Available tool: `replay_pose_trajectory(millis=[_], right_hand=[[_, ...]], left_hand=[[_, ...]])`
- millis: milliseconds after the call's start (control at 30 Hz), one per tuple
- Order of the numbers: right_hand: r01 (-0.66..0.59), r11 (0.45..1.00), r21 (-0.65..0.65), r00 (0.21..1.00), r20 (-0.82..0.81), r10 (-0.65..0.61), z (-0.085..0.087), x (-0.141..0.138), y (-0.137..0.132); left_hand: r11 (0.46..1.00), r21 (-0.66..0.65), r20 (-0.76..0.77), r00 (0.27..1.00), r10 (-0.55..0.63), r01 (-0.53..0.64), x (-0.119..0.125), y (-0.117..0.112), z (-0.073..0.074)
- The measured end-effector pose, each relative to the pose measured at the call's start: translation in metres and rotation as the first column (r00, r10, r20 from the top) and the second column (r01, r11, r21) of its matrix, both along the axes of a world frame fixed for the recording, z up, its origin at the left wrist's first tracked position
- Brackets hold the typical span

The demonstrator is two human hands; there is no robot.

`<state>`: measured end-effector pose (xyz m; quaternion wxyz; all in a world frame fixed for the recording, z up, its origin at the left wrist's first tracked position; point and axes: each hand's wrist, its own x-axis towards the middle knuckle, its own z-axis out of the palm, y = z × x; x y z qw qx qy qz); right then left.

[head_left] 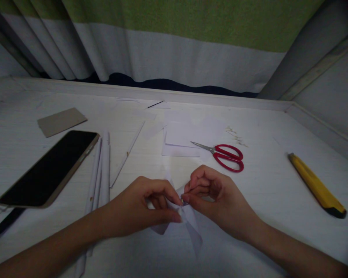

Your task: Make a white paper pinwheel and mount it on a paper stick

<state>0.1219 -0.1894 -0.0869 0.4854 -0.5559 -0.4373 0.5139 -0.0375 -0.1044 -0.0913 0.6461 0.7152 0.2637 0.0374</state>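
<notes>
A folded white paper pinwheel point(193, 227) is held low over the table, its pointed blades spreading below and behind my fingers. My left hand point(150, 206) pinches it near the centre between thumb and forefinger. At that same centre my right hand point(217, 197) closes thumb and fingertips on a tiny thing, too small and hidden to name. A small yellowish spot shows between the two sets of fingertips. Red-handled scissors point(227, 156) lie just beyond my right hand, blades pointing left, partly over white paper sheets point(181, 139).
Left of my hands lie rolled paper sticks point(104, 170), a thin paper stick point(127, 154), a phone point(50, 170) and a piece of grey cardboard point(62, 122). Small pale cotton-swab-like bits point(236, 136) and a yellow utility knife point(317, 185) are to the right. A curtain point(174, 54) hangs behind.
</notes>
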Motion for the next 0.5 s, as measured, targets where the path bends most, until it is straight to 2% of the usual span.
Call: replay_pose_trajectory(millis=[233, 500], right_hand=[[0.006, 1.0, -0.005, 1.0, 0.013, -0.006, 0.0001, 0.001, -0.0018], [0.027, 0.999, 0.017, 0.999, 0.021, -0.028, 0.0018, -0.0014, -0.0015]], left_hand=[[0.999, 0.042, -0.048, 0.999, 0.006, -0.004, 0.0021, -0.0004, 0.0069], [0.999, 0.037, -0.03, 0.999, 0.041, -0.039, 0.0019, -0.0007, 0.0052]])
